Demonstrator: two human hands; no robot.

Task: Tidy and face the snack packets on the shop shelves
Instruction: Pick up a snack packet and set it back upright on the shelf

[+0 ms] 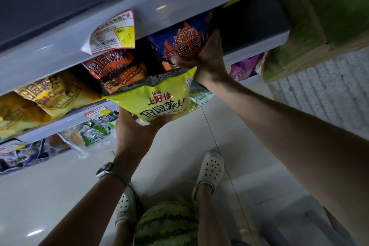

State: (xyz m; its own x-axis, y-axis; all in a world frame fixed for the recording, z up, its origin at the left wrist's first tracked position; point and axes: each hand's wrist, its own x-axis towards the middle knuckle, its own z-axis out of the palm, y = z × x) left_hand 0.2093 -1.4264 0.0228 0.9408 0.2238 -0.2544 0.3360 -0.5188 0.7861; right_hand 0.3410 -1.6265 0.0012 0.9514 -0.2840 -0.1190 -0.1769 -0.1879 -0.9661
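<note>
In the left hand [137, 134] sits lime packet [159, 98] (right hand [207, 58] grips blue packet [183, 38]).

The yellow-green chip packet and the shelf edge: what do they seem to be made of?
The yellow-green chip packet: likely thin plastic film, glossy, since it creases and shines. The shelf edge: probably painted metal, smooth and semi-glossy, showing sharp light reflections.

grey shelf [257, 49], blue packet [185, 36], orange packet [117, 70]

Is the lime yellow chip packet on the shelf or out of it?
Out: the left hand holds the lime packet from below, in front of the shelf.
</note>
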